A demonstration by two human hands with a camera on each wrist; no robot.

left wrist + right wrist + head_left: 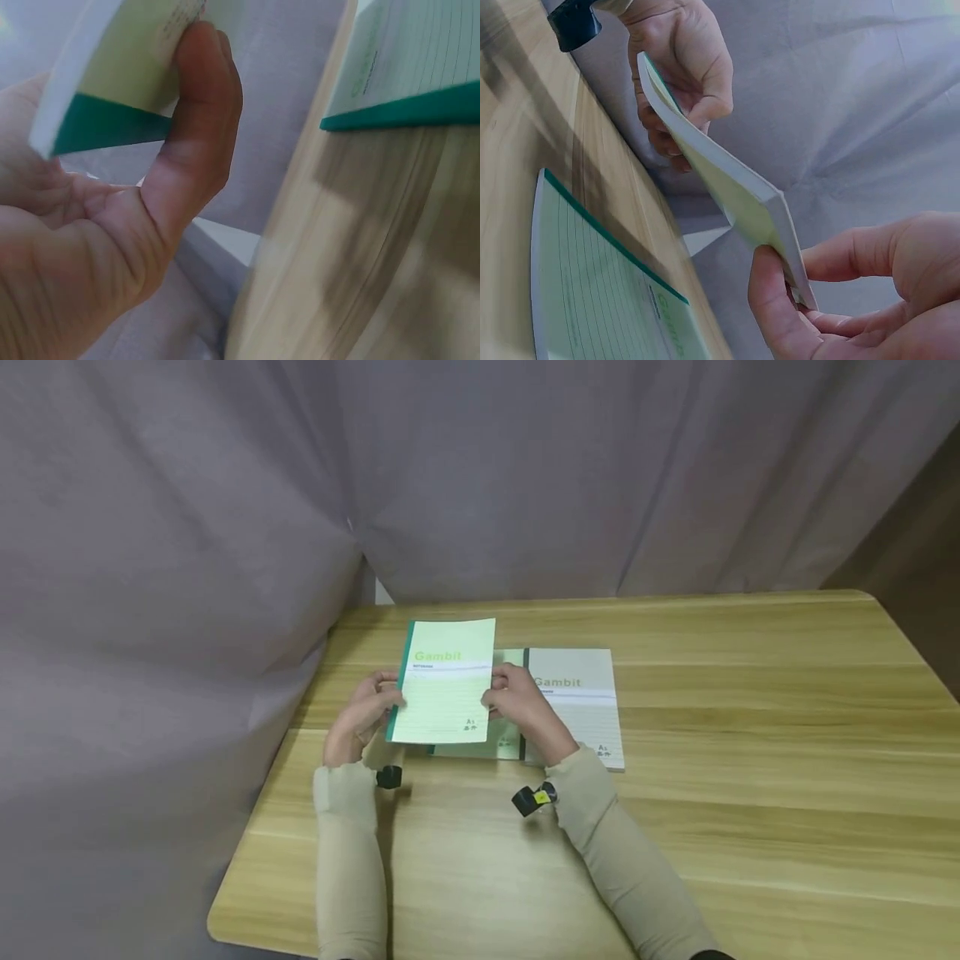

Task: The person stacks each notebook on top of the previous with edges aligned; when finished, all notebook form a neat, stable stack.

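A light green notebook (444,681) with a dark green spine and the word "Gambit" is held tilted above the table. My left hand (365,710) grips its spine edge, thumb on the cover (196,112). My right hand (517,697) pinches the opposite edge (780,300) between thumb and fingers. In the right wrist view the lifted notebook (720,180) spans between both hands. A second green notebook (480,745) lies flat beneath it, seen also in the left wrist view (420,67) and right wrist view (600,285). A grey "Gambit" notebook (581,702) lies flat to the right.
The wooden table (712,777) runs wide to the right and toward me. A grey curtain (225,527) hangs behind and along the table's left edge, close to my left hand.
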